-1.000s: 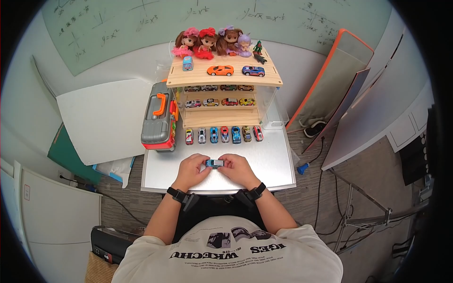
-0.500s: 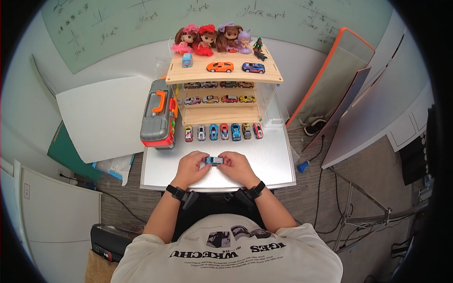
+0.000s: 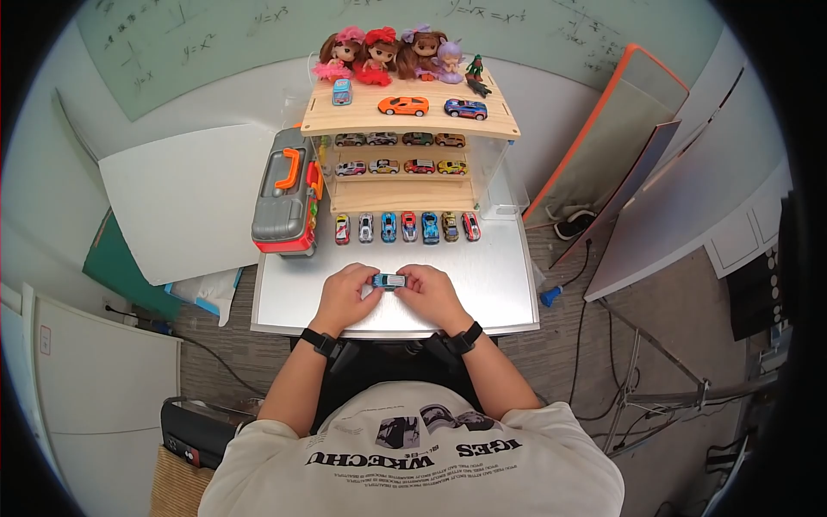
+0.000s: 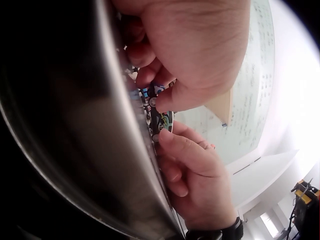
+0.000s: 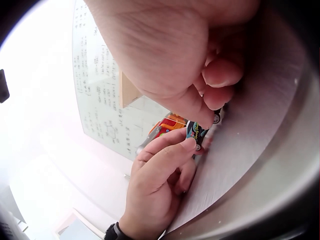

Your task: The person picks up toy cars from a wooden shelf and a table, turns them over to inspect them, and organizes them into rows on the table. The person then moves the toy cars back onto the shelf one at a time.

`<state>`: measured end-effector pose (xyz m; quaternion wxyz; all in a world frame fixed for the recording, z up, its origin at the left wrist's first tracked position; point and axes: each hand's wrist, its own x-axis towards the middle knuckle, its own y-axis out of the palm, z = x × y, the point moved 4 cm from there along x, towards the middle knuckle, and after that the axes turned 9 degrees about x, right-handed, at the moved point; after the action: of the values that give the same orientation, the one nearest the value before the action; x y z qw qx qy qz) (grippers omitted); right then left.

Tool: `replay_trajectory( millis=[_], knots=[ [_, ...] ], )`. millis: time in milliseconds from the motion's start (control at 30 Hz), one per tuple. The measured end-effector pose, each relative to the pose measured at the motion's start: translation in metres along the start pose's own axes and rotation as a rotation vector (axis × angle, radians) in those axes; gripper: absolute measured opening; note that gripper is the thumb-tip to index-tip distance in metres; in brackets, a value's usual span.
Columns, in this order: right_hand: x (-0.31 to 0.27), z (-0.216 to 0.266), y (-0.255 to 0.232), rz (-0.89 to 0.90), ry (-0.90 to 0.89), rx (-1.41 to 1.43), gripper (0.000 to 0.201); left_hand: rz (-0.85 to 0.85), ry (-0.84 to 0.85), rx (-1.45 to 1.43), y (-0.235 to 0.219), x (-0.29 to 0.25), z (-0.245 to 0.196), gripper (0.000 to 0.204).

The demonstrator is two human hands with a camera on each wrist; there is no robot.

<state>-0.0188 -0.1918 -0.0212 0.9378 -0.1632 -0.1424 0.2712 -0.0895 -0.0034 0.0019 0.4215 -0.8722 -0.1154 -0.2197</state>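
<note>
A small toy car (image 3: 389, 281), blue at one end with a pale roof, sits low over the silver table, between both hands. My left hand (image 3: 346, 298) pinches its left end between thumb and fingers. At its right end, my right hand (image 3: 433, 298) pinches it in the same way. The left wrist view shows the dark side of the toy car (image 4: 163, 120) with green and yellow markings, a thumb at each end. In the right wrist view the toy car (image 5: 196, 131) is partly covered by the fingers.
Beyond the hands, a row of several toy cars (image 3: 408, 227) stands on the table (image 3: 293, 302). Behind it rises a wooden shelf (image 3: 405, 200) with more cars, and dolls (image 3: 379, 65) on top. A grey toolbox (image 3: 280, 207) with an orange handle stands on the left.
The head view has tilted, so the whole scene sits higher in the picture. Both hands keep hold of the toy car at about the same place on the table.
</note>
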Motion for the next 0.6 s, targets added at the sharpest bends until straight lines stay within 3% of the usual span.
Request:
replay_trajectory(
  millis=[67,167,533,600],
  knots=[
    [0.0,-0.001,0.0,0.001,0.0,0.001,0.034,0.129,-0.104,0.042,-0.001,0.0,0.0,0.026],
    [0.001,-0.001,0.0,0.004,0.002,-0.008,0.035,0.158,-0.124,0.03,-0.002,0.001,0.001,0.026],
    [0.004,0.014,-0.002,0.003,-0.023,0.007,0.03,0.145,-0.092,-0.002,-0.002,-0.001,0.003,0.026],
    [0.006,0.017,-0.002,0.067,-0.019,-0.092,0.029,0.157,-0.093,-0.009,-0.002,-0.001,0.005,0.027]
  ],
)
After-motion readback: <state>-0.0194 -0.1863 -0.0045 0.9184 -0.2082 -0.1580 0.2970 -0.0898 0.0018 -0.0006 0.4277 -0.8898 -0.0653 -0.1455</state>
